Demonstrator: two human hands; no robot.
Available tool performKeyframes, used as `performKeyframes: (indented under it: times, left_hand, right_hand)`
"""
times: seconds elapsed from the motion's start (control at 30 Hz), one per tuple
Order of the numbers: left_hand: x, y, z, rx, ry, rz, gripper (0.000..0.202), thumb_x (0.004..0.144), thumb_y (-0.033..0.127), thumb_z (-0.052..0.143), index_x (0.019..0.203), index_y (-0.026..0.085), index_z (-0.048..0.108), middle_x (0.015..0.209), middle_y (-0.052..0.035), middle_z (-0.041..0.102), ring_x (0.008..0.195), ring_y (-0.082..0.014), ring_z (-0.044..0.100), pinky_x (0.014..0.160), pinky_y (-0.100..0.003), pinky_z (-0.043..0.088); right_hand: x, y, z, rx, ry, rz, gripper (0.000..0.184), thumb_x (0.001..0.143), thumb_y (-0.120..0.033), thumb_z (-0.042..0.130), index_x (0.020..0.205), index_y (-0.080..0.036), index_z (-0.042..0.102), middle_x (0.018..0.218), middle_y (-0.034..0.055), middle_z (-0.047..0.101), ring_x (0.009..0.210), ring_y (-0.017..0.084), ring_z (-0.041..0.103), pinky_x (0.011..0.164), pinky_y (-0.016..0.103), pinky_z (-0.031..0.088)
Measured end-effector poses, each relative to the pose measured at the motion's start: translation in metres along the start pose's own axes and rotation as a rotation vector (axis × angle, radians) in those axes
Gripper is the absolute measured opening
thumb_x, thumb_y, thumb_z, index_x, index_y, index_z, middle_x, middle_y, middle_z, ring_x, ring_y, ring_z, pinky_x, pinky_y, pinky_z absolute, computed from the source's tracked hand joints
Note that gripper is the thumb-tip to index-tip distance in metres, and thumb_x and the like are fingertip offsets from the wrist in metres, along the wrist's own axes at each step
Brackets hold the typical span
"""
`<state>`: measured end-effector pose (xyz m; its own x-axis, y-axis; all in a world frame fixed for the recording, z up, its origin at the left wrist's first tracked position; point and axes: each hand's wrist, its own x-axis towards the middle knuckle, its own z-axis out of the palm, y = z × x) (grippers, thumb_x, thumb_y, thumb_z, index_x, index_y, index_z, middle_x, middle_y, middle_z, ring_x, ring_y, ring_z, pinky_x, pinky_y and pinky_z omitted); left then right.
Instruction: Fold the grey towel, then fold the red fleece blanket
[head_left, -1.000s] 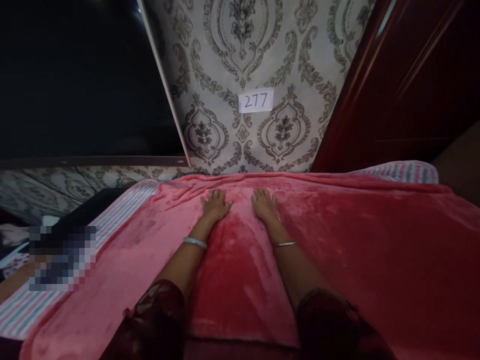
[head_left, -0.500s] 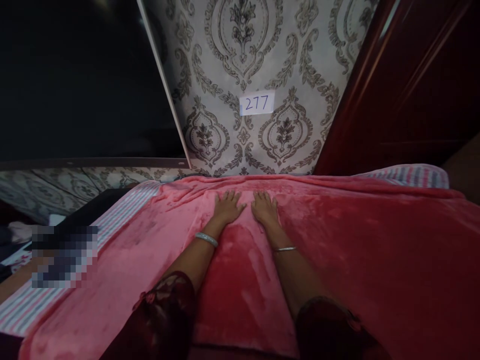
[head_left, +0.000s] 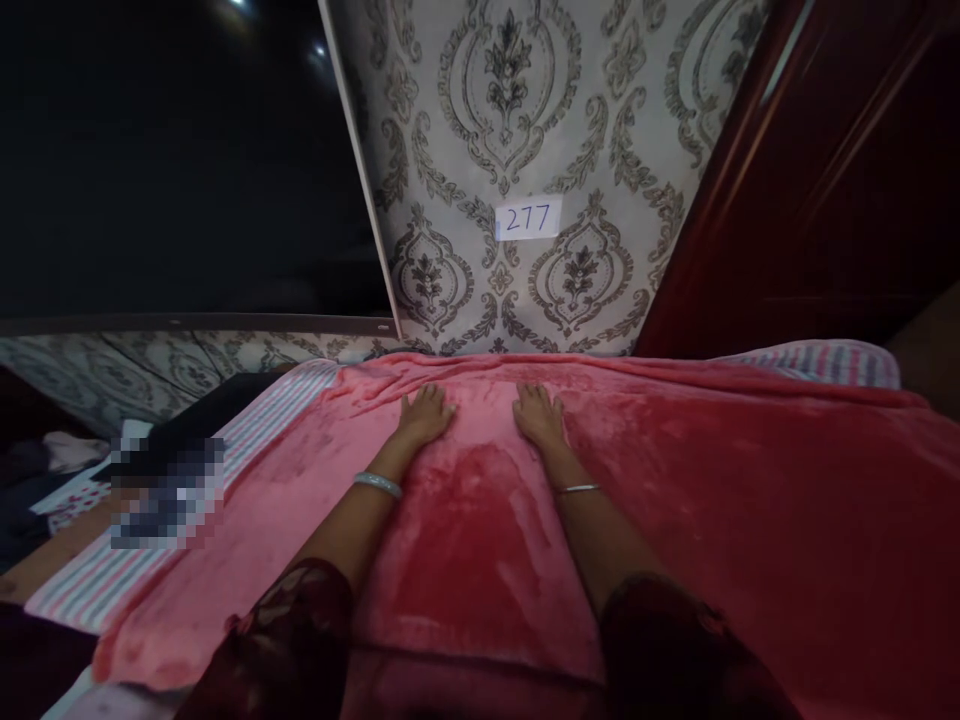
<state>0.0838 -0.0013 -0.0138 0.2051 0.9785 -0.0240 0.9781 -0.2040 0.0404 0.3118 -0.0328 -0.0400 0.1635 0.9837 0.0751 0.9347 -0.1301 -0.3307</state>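
A plush red-pink blanket (head_left: 465,540) lies spread in front of me, with smoothed pale and dark patches in its pile. My left hand (head_left: 427,415) rests flat on it near the far edge, fingers spread, a pale bangle (head_left: 378,485) at the wrist. To its right, my right hand (head_left: 538,415) also lies palm down on the blanket, fingers apart, with a thin silver bracelet (head_left: 579,488). Neither hand grips anything. Low folds run along the blanket's far edge, just beyond my fingertips.
Striped cloth (head_left: 247,450) shows beneath the blanket on the left, and more striped cloth (head_left: 825,362) at the far right. A large dark screen (head_left: 187,170) stands at the upper left. Patterned wallpaper bears a paper marked 277 (head_left: 528,217). A dark red wooden panel (head_left: 795,200) leans at right.
My left hand has slid left over the blanket, widening the gap between my hands. My right hand stays nearly in place. The view has shifted slightly.
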Motion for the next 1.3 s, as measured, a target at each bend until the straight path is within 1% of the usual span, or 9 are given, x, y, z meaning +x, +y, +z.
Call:
performKeyframes:
  times: [0.17,0.23,0.33,0.43,0.6,0.77,1.07,1.17,1.3]
  left_hand:
    - [-0.006,0.017,0.006,-0.041,0.024,0.026,0.065,0.102,0.045,0.024,0.160,0.017,0.028,0.170,-0.0128,0.017,0.158,-0.0254,0.013,0.124,-0.058,0.019]
    - [-0.009,0.018,0.012,-0.038,0.068,0.034,0.063,0.102,0.045,0.025,0.160,0.021,0.030,0.170,-0.0119,0.018,0.158,-0.0264,0.014,0.122,-0.060,0.022]
    - [-0.010,0.015,0.017,-0.027,0.111,0.062,0.060,0.103,0.046,0.025,0.159,0.027,0.034,0.170,-0.0108,0.021,0.157,-0.0277,0.016,0.120,-0.060,0.028]
    - [-0.009,0.013,0.021,-0.017,0.121,0.067,0.057,0.103,0.045,0.023,0.157,0.031,0.038,0.169,-0.0099,0.023,0.157,-0.0282,0.017,0.118,-0.060,0.031]
    - [-0.005,0.013,0.021,-0.029,0.120,0.073,0.058,0.102,0.046,0.025,0.156,0.029,0.040,0.169,-0.0109,0.022,0.157,-0.0287,0.017,0.118,-0.062,0.030]
    - [-0.005,0.014,0.017,-0.058,0.072,0.075,0.060,0.102,0.046,0.025,0.157,0.027,0.038,0.170,-0.0112,0.019,0.157,-0.0293,0.013,0.118,-0.063,0.028]
    - [-0.006,0.014,0.007,-0.082,-0.008,0.067,0.063,0.101,0.050,0.022,0.160,0.028,0.031,0.171,-0.0092,0.013,0.158,-0.0268,0.010,0.120,-0.060,0.025]
    - [-0.013,0.011,-0.010,-0.102,-0.077,0.068,0.065,0.101,0.052,0.025,0.161,0.027,0.029,0.171,-0.0090,0.014,0.158,-0.0276,0.010,0.122,-0.060,0.021]
    - [-0.052,0.011,-0.024,-0.077,0.036,0.127,0.061,0.102,0.040,0.026,0.160,0.022,0.029,0.170,-0.0103,0.020,0.158,-0.0260,0.013,0.125,-0.058,0.013]
  right_hand:
    - [0.001,-0.018,-0.016,-0.030,0.023,0.027,0.059,0.100,-0.026,0.028,0.158,-0.017,0.036,0.165,0.0110,0.033,0.153,0.029,0.023,0.122,0.062,0.016]
    - [0.002,-0.037,-0.018,-0.054,0.053,-0.049,0.058,0.100,-0.027,0.029,0.157,-0.020,0.038,0.166,0.0096,0.031,0.153,0.031,0.021,0.122,0.063,0.014]
    - [0.001,-0.070,-0.008,-0.065,0.010,-0.219,0.056,0.102,-0.031,0.027,0.157,-0.026,0.039,0.167,0.0052,0.029,0.154,0.029,0.022,0.122,0.061,0.013]
    - [-0.001,-0.087,0.013,-0.055,-0.041,-0.259,0.055,0.104,-0.034,0.023,0.156,-0.028,0.041,0.167,0.0025,0.031,0.154,0.027,0.021,0.122,0.060,0.014]
    - [-0.001,-0.057,0.021,-0.091,0.000,-0.107,0.061,0.104,-0.049,0.026,0.158,-0.023,0.037,0.167,0.0084,0.029,0.155,0.029,0.019,0.123,0.058,0.009]
    - [-0.010,-0.010,0.000,-0.156,-0.022,0.034,0.066,0.104,-0.049,0.025,0.161,-0.016,0.030,0.169,0.0123,0.020,0.157,0.027,0.013,0.123,0.059,0.010]
    - [-0.051,0.032,-0.032,-0.148,-0.145,0.164,0.065,0.104,-0.046,0.025,0.163,-0.018,0.024,0.170,0.0117,0.017,0.156,0.028,0.017,0.121,0.060,0.018]
    - [-0.061,0.026,-0.047,-0.144,-0.096,0.163,0.064,0.104,-0.044,0.025,0.162,-0.016,0.025,0.170,0.0155,0.016,0.155,0.030,0.018,0.120,0.061,0.022]
    - [-0.080,-0.025,-0.042,-0.163,-0.014,-0.052,0.060,0.105,-0.037,0.026,0.161,-0.016,0.029,0.169,0.0127,0.019,0.156,0.026,0.017,0.123,0.055,0.018]
